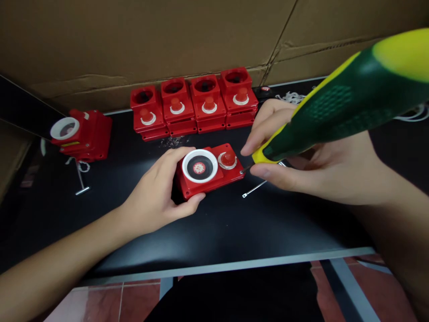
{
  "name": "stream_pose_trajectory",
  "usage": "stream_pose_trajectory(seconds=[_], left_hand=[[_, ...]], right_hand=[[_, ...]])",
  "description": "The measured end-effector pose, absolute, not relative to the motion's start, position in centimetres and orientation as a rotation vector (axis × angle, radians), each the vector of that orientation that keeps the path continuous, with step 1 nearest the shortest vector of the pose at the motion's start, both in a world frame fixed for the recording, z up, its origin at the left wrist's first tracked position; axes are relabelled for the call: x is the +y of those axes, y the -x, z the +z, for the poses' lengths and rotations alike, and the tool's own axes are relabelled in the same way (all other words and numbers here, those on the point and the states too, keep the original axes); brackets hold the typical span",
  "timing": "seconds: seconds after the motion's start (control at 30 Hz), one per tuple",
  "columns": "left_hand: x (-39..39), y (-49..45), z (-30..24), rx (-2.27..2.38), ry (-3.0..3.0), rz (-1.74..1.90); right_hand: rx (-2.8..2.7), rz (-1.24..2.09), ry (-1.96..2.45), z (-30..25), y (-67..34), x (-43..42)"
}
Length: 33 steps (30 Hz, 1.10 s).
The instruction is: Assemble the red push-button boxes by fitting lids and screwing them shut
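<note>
A red plastic box (214, 175) with a white ring dial and a red push button lies on the black table (234, 228). My left hand (161, 192) grips its left end, thumb underneath at the front. My right hand (301, 165) pinches the lower end of a green and yellow screwdriver (335, 103), whose tip rests at the box's right edge. The handle rises toward the upper right, close to the camera.
Several matching red boxes (196, 105) stand in a row at the back against a cardboard wall. Another red unit (82, 134) lies at the left, with a small metal key (80, 181) nearby. A metal rod (254, 188) lies beside the box; white cords (295, 96) at back right.
</note>
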<state>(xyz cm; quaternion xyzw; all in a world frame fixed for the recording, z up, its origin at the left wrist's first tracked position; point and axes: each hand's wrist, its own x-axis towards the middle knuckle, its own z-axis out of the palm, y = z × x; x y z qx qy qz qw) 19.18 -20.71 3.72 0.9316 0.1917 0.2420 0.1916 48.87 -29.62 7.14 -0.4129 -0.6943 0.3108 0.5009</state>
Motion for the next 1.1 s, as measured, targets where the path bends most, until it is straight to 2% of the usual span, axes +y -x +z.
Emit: stream_pose_trajectory(seconds=[0.37,1.1], left_hand=[[-20.7,-19.2,3.7,0.564,-2.611,0.662],[-20.8,-19.4,3.9,0.565,-2.611,0.659]], right_hand=[[-1.84,0.723,1.004,8.6,-49.8,-29.6],[-1.648,0.734,1.047,7.1,-49.2,-29.4]])
